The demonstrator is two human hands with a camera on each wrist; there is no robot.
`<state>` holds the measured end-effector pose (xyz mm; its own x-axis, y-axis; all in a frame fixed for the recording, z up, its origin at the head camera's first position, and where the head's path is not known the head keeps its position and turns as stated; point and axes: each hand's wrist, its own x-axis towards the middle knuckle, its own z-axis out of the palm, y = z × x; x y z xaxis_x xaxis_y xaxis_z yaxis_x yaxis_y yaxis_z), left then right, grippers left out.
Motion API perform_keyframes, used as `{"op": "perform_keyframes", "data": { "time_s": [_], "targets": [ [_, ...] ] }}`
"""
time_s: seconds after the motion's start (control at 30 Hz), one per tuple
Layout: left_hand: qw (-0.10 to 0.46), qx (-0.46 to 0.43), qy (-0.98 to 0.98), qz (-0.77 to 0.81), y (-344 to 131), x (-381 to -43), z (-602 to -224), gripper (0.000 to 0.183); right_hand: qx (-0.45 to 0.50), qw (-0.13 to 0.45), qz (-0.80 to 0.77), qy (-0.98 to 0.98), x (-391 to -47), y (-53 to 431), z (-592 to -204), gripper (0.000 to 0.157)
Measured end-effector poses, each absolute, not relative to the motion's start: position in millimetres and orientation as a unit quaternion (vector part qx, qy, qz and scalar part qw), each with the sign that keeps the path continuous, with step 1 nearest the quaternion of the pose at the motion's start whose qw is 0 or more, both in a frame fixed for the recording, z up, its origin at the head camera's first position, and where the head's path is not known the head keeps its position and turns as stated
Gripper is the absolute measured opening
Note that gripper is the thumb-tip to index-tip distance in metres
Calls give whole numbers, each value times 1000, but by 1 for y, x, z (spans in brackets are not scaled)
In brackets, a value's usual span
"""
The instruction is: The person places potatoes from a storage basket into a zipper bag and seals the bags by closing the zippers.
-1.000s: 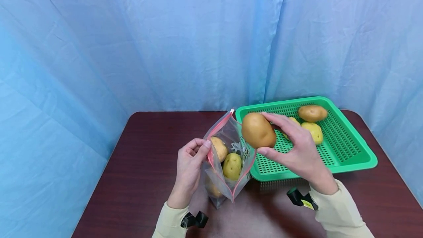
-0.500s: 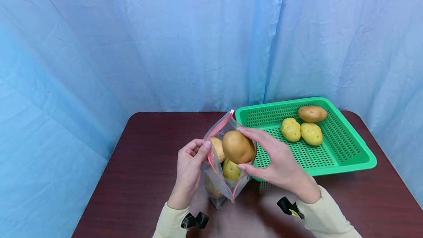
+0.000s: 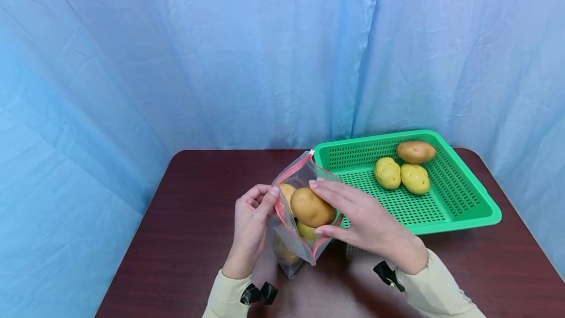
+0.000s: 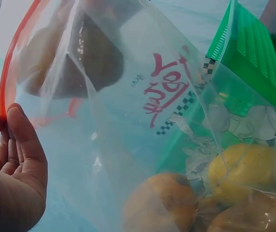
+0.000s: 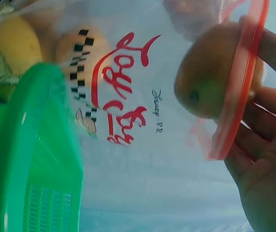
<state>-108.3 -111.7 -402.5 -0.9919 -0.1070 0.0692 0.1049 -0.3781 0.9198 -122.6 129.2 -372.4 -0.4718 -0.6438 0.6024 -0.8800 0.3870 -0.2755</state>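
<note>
Thumb and fingers of the left hand (image 3: 249, 222) pinch the red rim (image 5: 243, 82) of a clear bag (image 4: 114, 140), likely so that its mouth gapes wide. Inside that mouth, the right hand (image 3: 364, 217) seems to hold a brown potato (image 3: 311, 208) between thumb and fingers — the grip looks light. Other potatoes (image 4: 162, 203) lie lower in the bag, so there is a gap under the brown one. The rim sits close around the right hand, with little side room. A green basket (image 3: 454, 226) with three potatoes (image 3: 416, 179) stands just beside the bag on the table (image 3: 198, 210) — perhaps for easy reach.
</note>
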Motion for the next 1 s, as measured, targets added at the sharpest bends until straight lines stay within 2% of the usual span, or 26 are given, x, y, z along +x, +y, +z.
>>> {"op": "perform_keyframes", "data": {
  "time_s": [0.1,0.23,0.33,0.4,0.5,0.6,0.67,0.7,0.8,1.0],
  "targets": [
    [66,2,-552,-831,-113,-109,-402,8,481,211,280,-803,-123,130,-372,73],
    [69,2,-552,-831,-114,-109,-402,8,474,277,297,-781,-125,131,-372,64],
    [71,6,-552,-831,-115,-108,-401,8,422,321,310,-789,-126,133,-372,60],
    [72,7,-548,-833,-115,-108,-401,8,359,319,311,-820,-125,136,-373,59],
    [75,11,-542,-837,-116,-108,-400,9,264,276,304,-873,-124,141,-374,48],
    [79,13,-537,-840,-116,-109,-398,11,208,218,309,-902,-124,144,-372,23],
    [81,13,-533,-842,-116,-110,-396,11,195,203,312,-908,-125,143,-371,7],
    [82,14,-532,-843,-116,-111,-395,11,192,201,313,-908,-125,143,-370,4],
    [86,13,-529,-844,-117,-113,-392,13,192,218,319,-902,-127,139,-366,9],
    [105,4,-522,-846,-121,-115,-386,13,194,248,368,-875,-127,134,-359,7]
  ]
}}
